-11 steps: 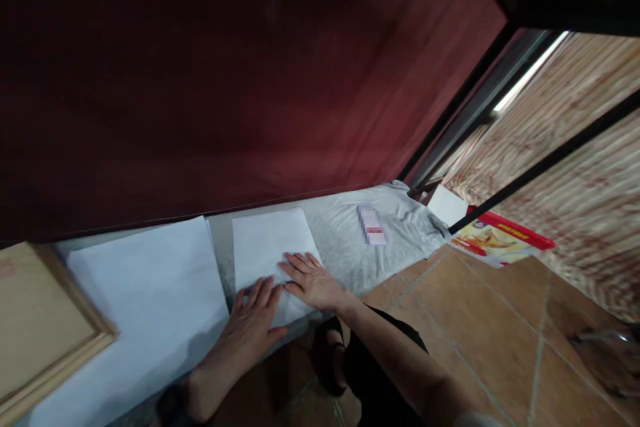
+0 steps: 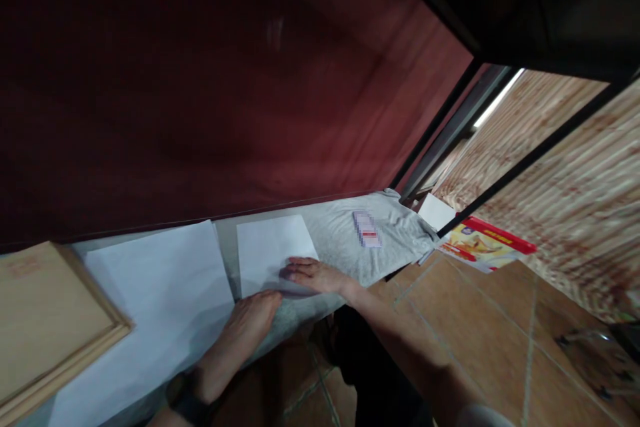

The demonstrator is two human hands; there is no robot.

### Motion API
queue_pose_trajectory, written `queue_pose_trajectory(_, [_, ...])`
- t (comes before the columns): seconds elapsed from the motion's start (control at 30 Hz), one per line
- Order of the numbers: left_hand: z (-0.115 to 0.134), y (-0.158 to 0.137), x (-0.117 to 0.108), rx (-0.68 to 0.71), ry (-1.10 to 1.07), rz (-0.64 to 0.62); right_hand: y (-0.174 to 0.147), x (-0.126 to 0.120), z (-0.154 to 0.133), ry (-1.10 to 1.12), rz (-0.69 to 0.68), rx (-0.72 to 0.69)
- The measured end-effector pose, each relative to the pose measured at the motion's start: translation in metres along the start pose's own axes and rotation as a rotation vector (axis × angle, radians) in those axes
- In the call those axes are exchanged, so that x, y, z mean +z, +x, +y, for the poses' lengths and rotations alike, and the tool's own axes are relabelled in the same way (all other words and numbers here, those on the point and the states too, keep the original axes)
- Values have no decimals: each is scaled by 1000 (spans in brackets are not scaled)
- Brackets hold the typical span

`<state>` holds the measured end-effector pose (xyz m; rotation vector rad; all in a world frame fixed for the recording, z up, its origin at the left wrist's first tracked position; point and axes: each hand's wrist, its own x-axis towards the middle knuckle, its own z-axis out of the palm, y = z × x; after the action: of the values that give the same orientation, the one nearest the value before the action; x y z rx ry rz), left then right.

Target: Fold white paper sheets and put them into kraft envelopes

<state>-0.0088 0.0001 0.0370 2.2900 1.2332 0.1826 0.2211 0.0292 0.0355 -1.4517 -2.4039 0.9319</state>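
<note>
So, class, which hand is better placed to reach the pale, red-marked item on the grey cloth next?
Probably the right hand: it touches the small white paper, nearer the item on the grey cloth. The left hand is farther off, by the paper's near left corner.

1. Red panel (image 2: 280, 113): upright, bars the far side.
2. Tan board (image 2: 45, 313): overlies left part of large sheet (image 2: 160, 307), raised edge.
3. Airspace: open above far half of small sheet (image 2: 273, 237).
4. Strip between sheets: narrow.
5. Black bar (image 2: 525, 168): slants beyond grey cloth (image 2: 335, 230), right end.
</note>
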Motion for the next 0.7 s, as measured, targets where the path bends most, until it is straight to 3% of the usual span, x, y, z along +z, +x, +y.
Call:
queue_pose_trajectory(0.1, [5, 3, -10, -97, 115, -53, -20, -9, 5, 214, 37, 103])
queue_pose_trajectory(0.3, [7, 10, -12, -226, 145, -23, -52, -11, 28, 338, 34, 6])
queue_pose_trajectory(0.47, [-1, 17, -11, -160, -36, -95, -53, -8, 41, 231, 66, 39])
queue_pose_trajectory(0.6, [-22, 16, -6, -108, -240, -61, -51, -10, 44, 228, 152, 79])
queue_pose_trajectory(0.7, [-40, 10, -1, -64, -262, -31, -53, -11, 44, 228, 168, 102])
